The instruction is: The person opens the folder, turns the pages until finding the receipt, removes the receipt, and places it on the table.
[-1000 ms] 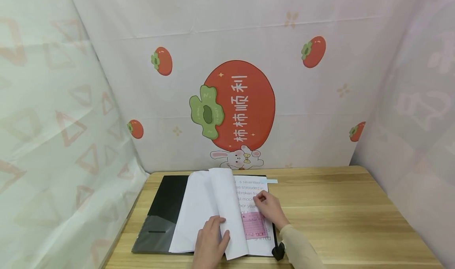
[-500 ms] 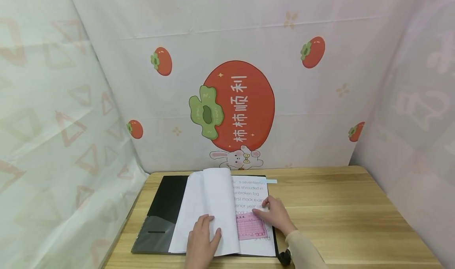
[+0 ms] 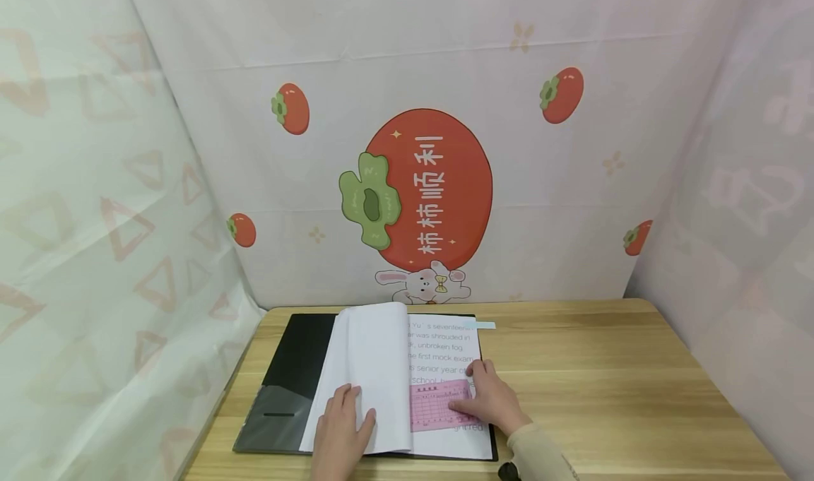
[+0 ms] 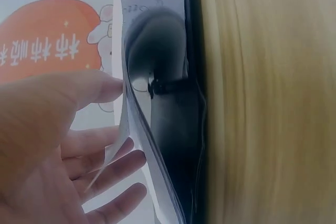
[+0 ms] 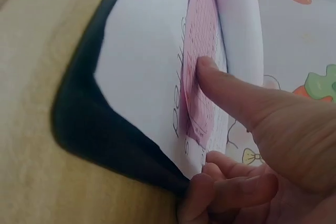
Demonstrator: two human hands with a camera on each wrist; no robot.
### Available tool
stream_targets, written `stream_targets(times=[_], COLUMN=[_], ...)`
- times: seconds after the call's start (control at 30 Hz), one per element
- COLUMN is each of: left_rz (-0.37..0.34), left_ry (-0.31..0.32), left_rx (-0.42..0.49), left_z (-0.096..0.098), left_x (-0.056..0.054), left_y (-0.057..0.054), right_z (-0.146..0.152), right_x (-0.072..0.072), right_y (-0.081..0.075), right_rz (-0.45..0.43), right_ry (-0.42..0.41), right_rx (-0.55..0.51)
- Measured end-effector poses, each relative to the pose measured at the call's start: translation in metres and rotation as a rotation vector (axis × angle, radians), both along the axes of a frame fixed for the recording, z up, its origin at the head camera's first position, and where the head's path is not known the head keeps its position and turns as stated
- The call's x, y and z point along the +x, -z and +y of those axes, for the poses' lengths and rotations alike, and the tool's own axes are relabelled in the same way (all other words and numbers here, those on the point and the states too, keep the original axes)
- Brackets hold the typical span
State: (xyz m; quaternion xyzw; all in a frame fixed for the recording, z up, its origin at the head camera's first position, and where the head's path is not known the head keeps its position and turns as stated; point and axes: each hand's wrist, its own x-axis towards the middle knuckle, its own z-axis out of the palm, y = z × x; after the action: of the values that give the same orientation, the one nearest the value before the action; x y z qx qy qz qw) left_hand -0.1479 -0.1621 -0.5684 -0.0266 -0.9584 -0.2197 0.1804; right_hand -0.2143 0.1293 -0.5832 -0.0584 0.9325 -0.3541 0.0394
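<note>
An opened black folder (image 3: 299,347) lies on the table with white sheets in it. In the head view my left hand (image 3: 340,424) rests on turned-over blank sheets (image 3: 378,368); in the left wrist view its thumb touches a bowed sheet edge, with its fingers spread. A pink printed slip (image 3: 435,405) lies on the large-print page (image 3: 439,347), its left edge against the turned sheets. My right hand (image 3: 499,400) lies at the folder's right edge. The right wrist view shows its straight thumb pressing the pink slip (image 5: 199,77), other fingers bent by the page edge.
A pale blue tab (image 3: 485,325) sticks out at the page's upper right. Wooden table (image 3: 604,382) extends to the right of the folder. Fabric sheets (image 3: 540,184) with printed persimmons surround the table at the back and sides.
My left hand has moved left with the turned sheets, uncovering more of the page and pink slip. My right hand has come lower, its thumb now lying on the slip.
</note>
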Motion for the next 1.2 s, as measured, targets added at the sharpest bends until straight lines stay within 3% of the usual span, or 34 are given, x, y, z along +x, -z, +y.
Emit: stream_targets(times=[0.43,0.73,1.03,1.2], left_rz=[-0.060,-0.193,-0.344,-0.396], left_ry=[-0.034,-0.079,-0.046,-0.063], left_rx=[-0.003,-0.013,-0.011,-0.004], left_z=[-0.019,-0.035,-0.045,-0.048], left_x=[-0.002,-0.006,-0.005,-0.005], left_y=[0.006,0.010,0.010,0.012], right_z=[-0.001,-0.002,-0.002,-0.002], right_x=[0.007,0.007,0.006,0.006], right_y=[-0.003,-0.001,0.003,0.003], right_rz=[0.072,0.084,0.032,0.026], right_ry=[-0.024,-0.034,-0.061,-0.063], right_rx=[-0.017,-0.020,-0.042,-0.040])
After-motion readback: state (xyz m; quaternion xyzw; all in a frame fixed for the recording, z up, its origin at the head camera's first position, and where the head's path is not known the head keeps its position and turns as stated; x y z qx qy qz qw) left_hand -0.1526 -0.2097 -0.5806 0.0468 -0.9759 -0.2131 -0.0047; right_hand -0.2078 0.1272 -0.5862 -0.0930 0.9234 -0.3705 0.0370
